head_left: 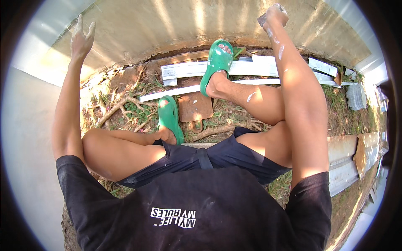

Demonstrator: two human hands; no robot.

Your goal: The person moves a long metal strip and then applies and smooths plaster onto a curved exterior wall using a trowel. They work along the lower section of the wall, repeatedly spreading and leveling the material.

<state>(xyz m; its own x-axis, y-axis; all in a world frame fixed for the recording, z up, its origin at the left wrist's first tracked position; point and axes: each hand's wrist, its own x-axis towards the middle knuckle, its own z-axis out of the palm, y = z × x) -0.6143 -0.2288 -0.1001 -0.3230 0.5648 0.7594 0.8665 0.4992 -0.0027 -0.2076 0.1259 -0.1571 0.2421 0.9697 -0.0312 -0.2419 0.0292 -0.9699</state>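
My left hand (82, 38) is raised at the upper left, fingers apart and empty, by the pale beige wall (150, 25). My right hand (276, 18) is closed on a small dark flat piece (261, 19) at the top right, against or just before the same wall; whether it touches is unclear. White paint smears mark my right forearm. My green sandals (168, 119) are on my feet below the wall, the right one over white strips (255, 67) lying along its base.
A rusty metal plate (195, 106) lies between my feet among roots, soil and grass. A pale wall (31, 125) stands at my left. On the right are a crumpled pale object (356, 96) and weathered sheets or boards (341, 157).
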